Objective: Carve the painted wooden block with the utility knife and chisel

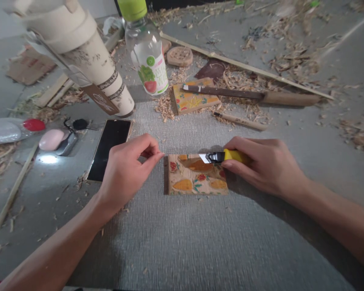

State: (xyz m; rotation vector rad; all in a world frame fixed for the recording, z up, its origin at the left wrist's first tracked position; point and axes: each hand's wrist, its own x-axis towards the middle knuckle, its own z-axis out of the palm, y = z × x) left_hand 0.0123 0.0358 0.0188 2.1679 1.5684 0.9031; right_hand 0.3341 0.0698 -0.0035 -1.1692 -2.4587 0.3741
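My right hand (257,163) is wrapped round a yellow utility knife (235,156), its blade out and pointing left over a wooden block (197,178). Painted orange and red fruit shapes with green leaves cover the block's top, and some of them look carved. Whether the blade touches the wood I cannot tell. Just left of the block, my left hand (130,157) is closed in a pinch, thumb against forefinger. Anything between those fingertips is too small to make out. Beside that wrist lies a black-screened phone (111,147).
A cream tumbler (91,60) and a clear bottle (147,52) with a green cap stand at the back. Behind the block lie a second painted block (185,103), a long file-like tool (242,93) and a short wooden stick (241,120). Wood shavings (285,60) litter the table.
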